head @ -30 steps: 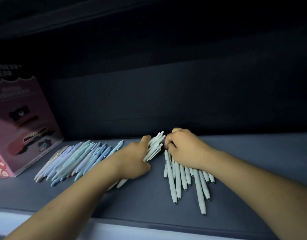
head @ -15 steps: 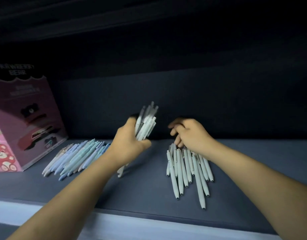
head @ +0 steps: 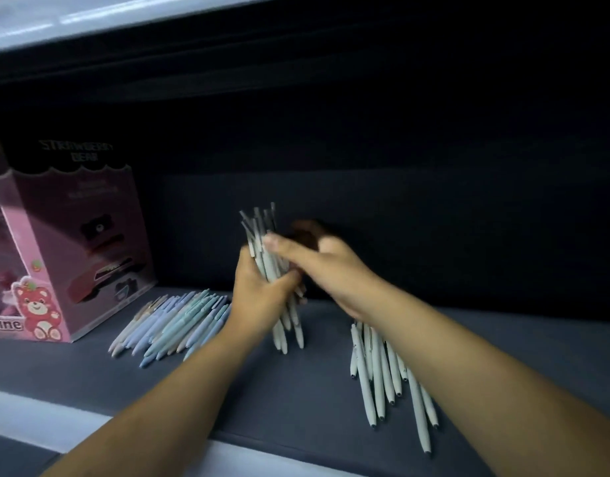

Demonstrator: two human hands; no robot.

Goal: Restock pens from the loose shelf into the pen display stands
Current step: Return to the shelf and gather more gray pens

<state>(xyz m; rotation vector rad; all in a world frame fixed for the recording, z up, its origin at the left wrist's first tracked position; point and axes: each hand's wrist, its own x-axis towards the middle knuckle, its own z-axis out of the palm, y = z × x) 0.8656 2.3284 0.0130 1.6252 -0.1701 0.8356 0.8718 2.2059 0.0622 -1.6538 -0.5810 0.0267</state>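
A bundle of slim, pale grey-white plastic pens (head: 260, 232) is gripped by the left hand (head: 262, 294), whose fingers are curled tightly round the middle of the bundle. The pens are held almost upright above the shelf, their tapered tips pointing down and their darker clip ends fanned out at the top. The upper part of the bundle is touched by the right hand (head: 327, 259): its thumb is laid across the front of the pens, while its fingers are lost in shadow and blur behind them, so it cannot be told whether a grip is formed there.

Below the right forearm, a loose group of the same smooth, pale round-barrelled pens (head: 379, 383) is left lying on the dark, matte shelf surface (head: 279, 390), roughly parallel, tips toward the pale front edge. To the left of the left wrist, a larger heap of pastel pens in blue, teal and cream (head: 173, 321) is spread in a slanted fan, flat on the same surface.

At the far left, a pink cardboard box (head: 73, 235) with a scalloped top edge is stood on the shelf, just beside the pastel heap. A red cartoon bear and the words "STRAWBERRY BEAR" are printed on it. What is held inside cannot be made out.
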